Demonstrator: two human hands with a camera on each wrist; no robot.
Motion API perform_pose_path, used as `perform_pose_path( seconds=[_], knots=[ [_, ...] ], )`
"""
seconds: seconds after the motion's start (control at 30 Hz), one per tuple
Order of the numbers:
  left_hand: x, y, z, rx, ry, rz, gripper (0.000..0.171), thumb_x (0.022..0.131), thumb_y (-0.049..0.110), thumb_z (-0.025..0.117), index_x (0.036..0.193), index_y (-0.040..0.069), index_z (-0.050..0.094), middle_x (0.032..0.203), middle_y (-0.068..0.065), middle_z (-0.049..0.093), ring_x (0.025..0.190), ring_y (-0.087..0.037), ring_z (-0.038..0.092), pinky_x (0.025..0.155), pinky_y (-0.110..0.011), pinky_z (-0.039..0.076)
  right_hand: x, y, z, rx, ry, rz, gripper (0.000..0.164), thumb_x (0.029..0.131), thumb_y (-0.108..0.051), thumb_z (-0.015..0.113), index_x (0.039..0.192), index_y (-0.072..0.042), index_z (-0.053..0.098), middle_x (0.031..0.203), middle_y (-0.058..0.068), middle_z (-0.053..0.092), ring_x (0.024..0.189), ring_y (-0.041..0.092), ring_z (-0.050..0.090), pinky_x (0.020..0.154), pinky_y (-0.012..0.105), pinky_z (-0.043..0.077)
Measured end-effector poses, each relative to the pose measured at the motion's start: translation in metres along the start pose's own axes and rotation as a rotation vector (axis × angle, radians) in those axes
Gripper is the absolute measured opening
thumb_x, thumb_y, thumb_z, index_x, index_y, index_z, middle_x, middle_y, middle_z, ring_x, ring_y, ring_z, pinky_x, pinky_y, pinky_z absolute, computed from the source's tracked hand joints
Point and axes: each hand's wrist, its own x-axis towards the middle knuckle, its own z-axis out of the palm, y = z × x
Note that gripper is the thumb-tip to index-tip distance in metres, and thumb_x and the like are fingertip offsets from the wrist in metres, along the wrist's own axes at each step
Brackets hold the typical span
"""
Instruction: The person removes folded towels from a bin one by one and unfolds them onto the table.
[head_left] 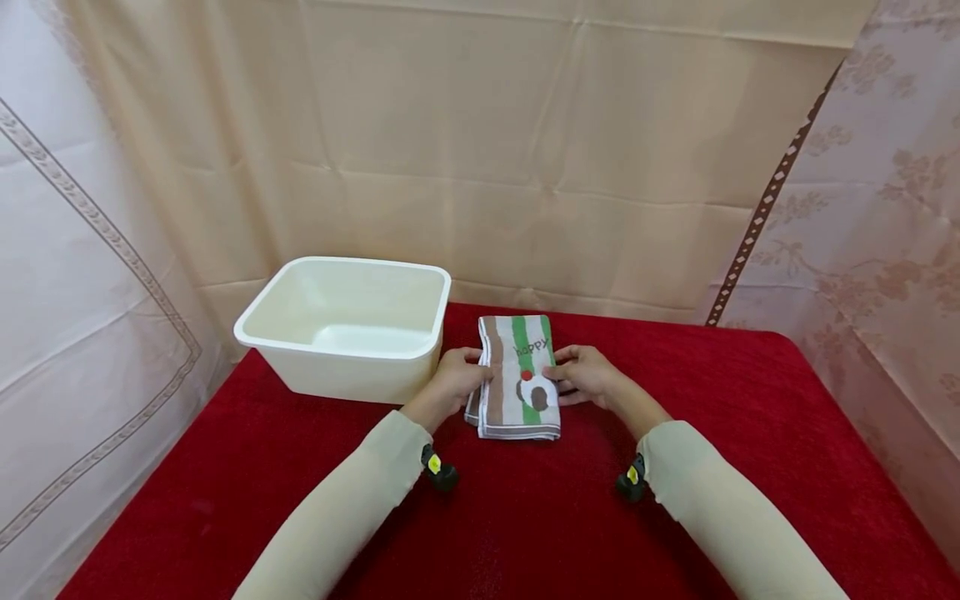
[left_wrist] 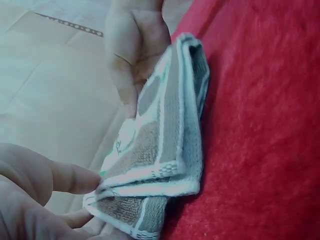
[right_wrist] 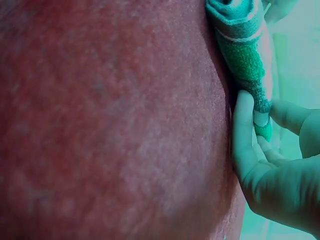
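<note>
A folded towel (head_left: 506,400) with brown, white and green stripes, the word "happy" and a cartoon face lies at the middle of the table. My left hand (head_left: 459,379) pinches its left edge, thumb on top and fingers beneath. On the opposite edge my right hand (head_left: 588,377) pinches the towel, thumb over the cartoon face. In the left wrist view the folded layers of the towel (left_wrist: 150,145) show at the near end, with the left fingers at one corner. The right wrist view has the right hand (right_wrist: 280,175) gripping the rolled-looking side of the towel (right_wrist: 242,60).
A cream plastic basin (head_left: 360,357) stands to the left of the towel, close by the left hand. Red cloth (head_left: 495,525) covers the table. Beige curtain (head_left: 480,167) hangs behind, and patterned drapes flank both sides.
</note>
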Motion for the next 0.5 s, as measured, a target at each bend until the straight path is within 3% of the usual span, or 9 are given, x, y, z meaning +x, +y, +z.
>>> perform_pose_path(
  seconds=[0.2, 0.33, 0.5],
  knots=[
    [-0.012, 0.0, -0.005, -0.053, -0.08, -0.108, 0.049, 0.095, 0.002, 0.063, 0.142, -0.002, 0.049, 0.113, -0.018, 0.063, 0.089, -0.026, 0.067, 0.068, -0.037, 0.061, -0.004, 0.004, -0.006, 0.004, -0.043, -0.003, 0.049, 0.099, -0.006, 0.066, 0.14, 0.005, 0.041, 0.11, 0.015, 0.067, 0.088, 0.02, 0.069, 0.073, 0.038, 0.063],
    [-0.017, -0.003, -0.009, -0.032, -0.099, -0.119, 0.047, 0.093, 0.001, 0.065, 0.138, -0.001, 0.05, 0.107, -0.017, 0.063, 0.085, -0.026, 0.066, 0.064, -0.043, 0.062, -0.007, 0.006, -0.007, -0.008, -0.057, -0.019, 0.047, 0.098, -0.006, 0.067, 0.137, 0.006, 0.043, 0.105, 0.013, 0.069, 0.087, 0.019, 0.069, 0.072, 0.037, 0.063],
    [-0.019, -0.009, -0.014, -0.063, -0.129, -0.11, 0.041, 0.097, 0.0, 0.059, 0.136, -0.003, 0.05, 0.099, -0.016, 0.064, 0.081, -0.026, 0.067, 0.069, -0.051, 0.063, -0.01, 0.009, -0.007, -0.055, -0.048, -0.032, 0.045, 0.097, -0.004, 0.067, 0.134, 0.007, 0.045, 0.1, 0.012, 0.068, 0.083, 0.019, 0.067, 0.069, 0.035, 0.063]
  ],
)
